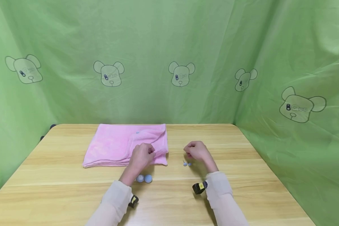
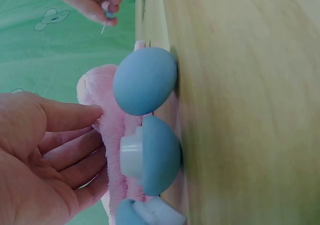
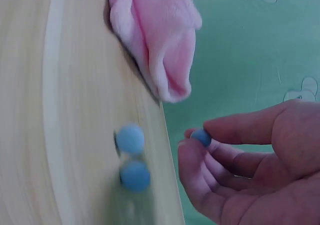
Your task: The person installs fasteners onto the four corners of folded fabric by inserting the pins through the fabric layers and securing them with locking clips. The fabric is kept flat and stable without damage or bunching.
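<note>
A folded pink plush blanket (image 1: 113, 144) lies at the back left of the table. My left hand (image 1: 142, 154) is over its right part, thumb and fingers pinching a bit of the fabric. To the right, my right hand (image 1: 197, 150) pinches a blue-headed pin (image 3: 200, 137) between thumb and fingertips. Its thin white shaft shows in the left wrist view, angled downward. Two more blue-headed pins (image 3: 131, 139) lie on the table under that hand. Beneath the left wrist are several blue domed caps (image 2: 145, 81), one with a white stem (image 2: 131, 154).
A small blue spot (image 1: 137, 132) shows on the blanket near its raised fold. The wooden table (image 1: 59, 188) is bordered by green curtains (image 1: 147, 37) printed with bear faces. Each wrist wears a small black camera (image 1: 198, 188).
</note>
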{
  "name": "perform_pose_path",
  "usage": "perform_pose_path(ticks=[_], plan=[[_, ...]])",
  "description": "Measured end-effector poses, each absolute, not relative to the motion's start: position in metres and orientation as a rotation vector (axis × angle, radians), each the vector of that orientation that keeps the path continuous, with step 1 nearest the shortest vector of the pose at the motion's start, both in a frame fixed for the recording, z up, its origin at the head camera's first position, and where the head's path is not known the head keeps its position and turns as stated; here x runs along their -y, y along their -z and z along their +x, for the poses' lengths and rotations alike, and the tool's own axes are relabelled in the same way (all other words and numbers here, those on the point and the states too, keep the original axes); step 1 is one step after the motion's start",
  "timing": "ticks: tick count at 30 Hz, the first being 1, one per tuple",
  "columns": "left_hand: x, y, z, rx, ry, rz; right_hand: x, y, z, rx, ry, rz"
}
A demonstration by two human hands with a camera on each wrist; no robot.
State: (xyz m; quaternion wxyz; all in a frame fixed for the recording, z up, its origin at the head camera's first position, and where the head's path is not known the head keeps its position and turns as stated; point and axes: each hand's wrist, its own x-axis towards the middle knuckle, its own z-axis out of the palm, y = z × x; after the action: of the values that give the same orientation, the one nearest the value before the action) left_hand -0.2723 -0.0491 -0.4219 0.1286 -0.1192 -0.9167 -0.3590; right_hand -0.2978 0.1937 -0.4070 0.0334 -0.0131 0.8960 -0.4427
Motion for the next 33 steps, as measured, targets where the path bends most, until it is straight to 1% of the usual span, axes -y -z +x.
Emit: perform_pose_path(ticks=[6, 13, 24, 33], plan=[[0.049, 0.422, -0.273, 2.663, 1.046, -0.347, -0.170, 0.408, -0.294, -2.433, 1.643, -0.174], [0.050, 0.422, -0.274, 2.647, 1.039, -0.366, -0.151, 0.414, -0.291, -2.178, 1.755, -0.249], [0.050, 0.422, -0.275, 2.651, 1.027, -0.371, -0.141, 0.425, -0.290, -2.172, 1.698, -0.322], [0.050, 0.422, -0.275, 2.644, 1.018, -0.381, -0.135, 0.429, -0.288, -2.208, 1.708, -0.266]])
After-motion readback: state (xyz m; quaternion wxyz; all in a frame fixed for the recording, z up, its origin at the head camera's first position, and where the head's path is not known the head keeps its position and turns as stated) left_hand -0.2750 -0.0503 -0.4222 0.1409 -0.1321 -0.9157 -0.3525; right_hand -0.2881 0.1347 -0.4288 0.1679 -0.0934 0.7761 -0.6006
